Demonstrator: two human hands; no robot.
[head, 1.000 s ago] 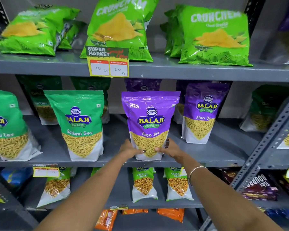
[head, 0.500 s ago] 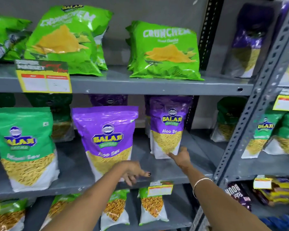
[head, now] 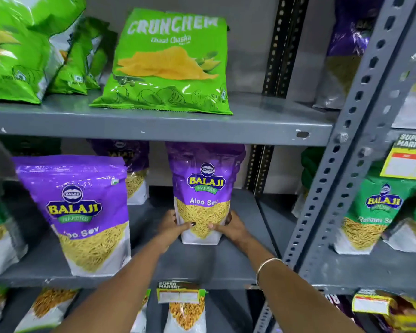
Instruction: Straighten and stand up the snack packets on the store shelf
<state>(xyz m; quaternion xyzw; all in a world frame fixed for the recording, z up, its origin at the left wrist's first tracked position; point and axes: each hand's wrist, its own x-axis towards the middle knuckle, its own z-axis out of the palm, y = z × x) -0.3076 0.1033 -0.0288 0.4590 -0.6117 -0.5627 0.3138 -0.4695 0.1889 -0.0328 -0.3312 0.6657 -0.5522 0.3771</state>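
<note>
A purple Balaji Aloo Sev packet (head: 203, 188) stands upright toward the back right of the middle grey shelf (head: 202, 265). My left hand (head: 172, 228) grips its lower left side and my right hand (head: 231, 228) grips its lower right side, thumbs on the front. A second purple Aloo Sev packet (head: 79, 212) stands upright at the shelf's front, to the left, untouched. Another purple packet (head: 132, 169) stands behind it. On the upper shelf a green Crunchem packet (head: 168, 63) leans back against the wall.
A perforated grey upright post (head: 346, 164) bounds the bay on the right; beyond it stand green Ratlami Sev packets (head: 372, 212). More green Crunchem packets (head: 17, 56) lie at the upper left. A price tag (head: 179, 293) hangs on the shelf edge, with more packets on the lower shelf (head: 186, 313).
Both hands left the front purple packet, reached right and back, and now grip the rear right Aloo Sev packet. The view shifted to the right.
</note>
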